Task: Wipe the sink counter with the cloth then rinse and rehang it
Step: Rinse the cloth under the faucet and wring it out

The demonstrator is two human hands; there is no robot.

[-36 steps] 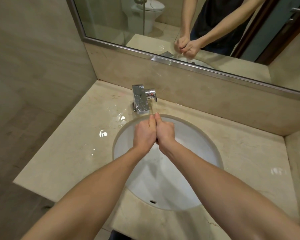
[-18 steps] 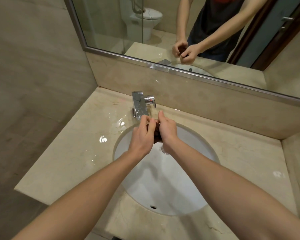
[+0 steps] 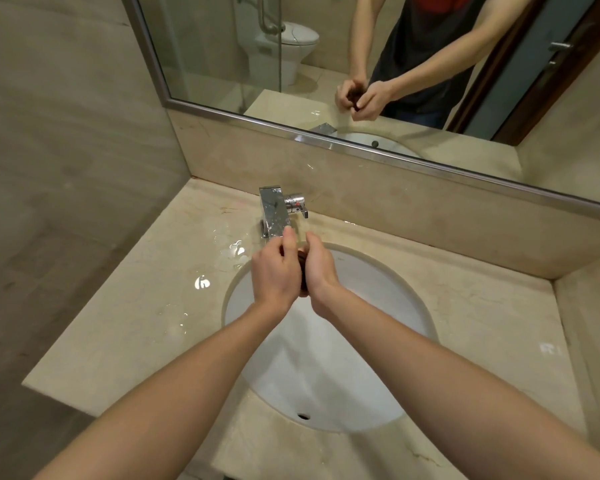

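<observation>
Both hands' grip closed on cloth: left hand [image 3: 274, 271] and right hand [image 3: 321, 270] press a dark balled cloth [image 3: 302, 268] between them, over the basin [image 3: 378, 306] at 6 o'clock from the tap [image 3: 274, 213] | step: rinse or wring, likely; no water stream discernible | next: squeeze dry, carry to hanger, not in view | count: one cloth, one tap, one basin, wet table [image 3: 146, 306]

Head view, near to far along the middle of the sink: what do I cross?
Overflow hole → white basin → both hands clasped on a dark cloth → chrome faucet → backsplash → mirror.
</observation>
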